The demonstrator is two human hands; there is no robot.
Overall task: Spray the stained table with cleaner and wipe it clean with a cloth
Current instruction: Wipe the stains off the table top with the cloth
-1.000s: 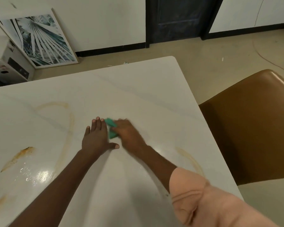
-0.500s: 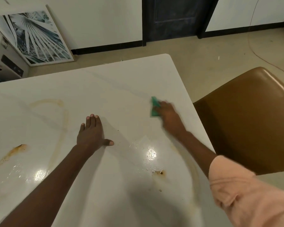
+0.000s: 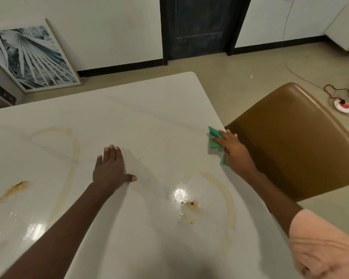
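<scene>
Along the right-hand edge of the white tabletop, the right hand lies flat with fingers stretched out, pressing a folded green cloth against the surface; the cloth sits right at the rim, its lower corner showing from under the palm. Just beyond that edge stands a brown padded chair, its seat close against the table side, so little room is left between rim and chair there. The far corner of the tabletop is rounded, and past it lies bare beige floor up to a dark door and white walls.

Out toward the middle, the left hand rests palm down on the surface, fingers straight and close together, thumb spread to the right, holding nothing. Between the two hands the surface is bare. Nearer the person, a wet glare patch sits beside a dark brown stain, and a curved tan streak runs down toward the right rim. Left of the left hand a long looping tan ring mark crosses the surface, with an orange-brown smear farther left and more wet shine below it.

A framed palm-leaf picture leans against the wall at far left, and red cables with a white socket block lie on the floor at far right. A pink sleeve covers the right upper arm.
</scene>
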